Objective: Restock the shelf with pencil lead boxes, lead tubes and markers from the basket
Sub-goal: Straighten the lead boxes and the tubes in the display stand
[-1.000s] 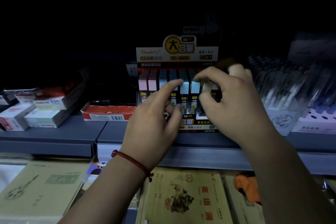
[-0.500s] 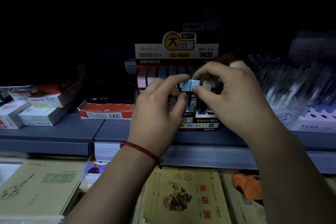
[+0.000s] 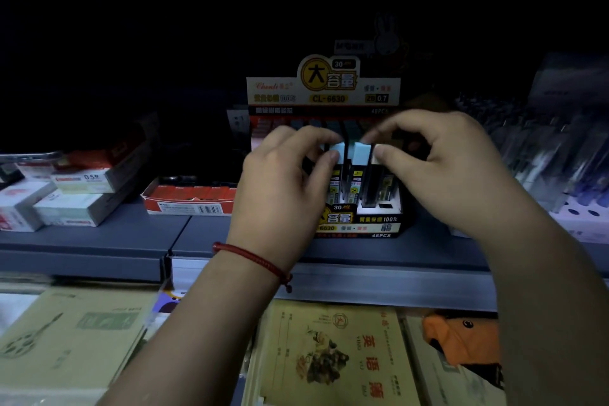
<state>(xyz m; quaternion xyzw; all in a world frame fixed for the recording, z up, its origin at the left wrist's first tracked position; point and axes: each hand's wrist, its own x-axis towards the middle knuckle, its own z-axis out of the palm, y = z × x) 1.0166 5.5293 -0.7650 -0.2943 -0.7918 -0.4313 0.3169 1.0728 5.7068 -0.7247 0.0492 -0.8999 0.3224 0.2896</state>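
Read from 9 o'clock to 3 o'clock. On the grey shelf [image 3: 99, 237], at 9 o'clock from my hands, lie stacked white boxes [image 3: 75, 201]. Next comes a shallow red tray [image 3: 191, 199], just beside the display box [image 3: 359, 221], which stands at centre under its yellow header card [image 3: 324, 89]. At 6 o'clock of it, below the shelf edge, notebooks [image 3: 333, 356] lie flat. My left hand [image 3: 286, 181], with a red bracelet [image 3: 253, 260] at the wrist, reaches in from 7 o'clock. Its curled thumb and forefinger pinch the pale blue cap of a lead tube [image 3: 336, 149] standing upright in the display box. The cap sits between the two fingertips, at 2 o'clock of the palm. A second blue-capped tube [image 3: 357, 152] stands just beside it at 3 o'clock, between my two hands. My right hand [image 3: 445, 168] enters from 5 o'clock with its fingers curled. Its thumb and forefinger grip the top of the white-capped tube [image 3: 376, 155], at 9 o'clock of that palm. At 3 o'clock of the display box stand clear-barrelled pens [image 3: 560, 148], dim and blurred.
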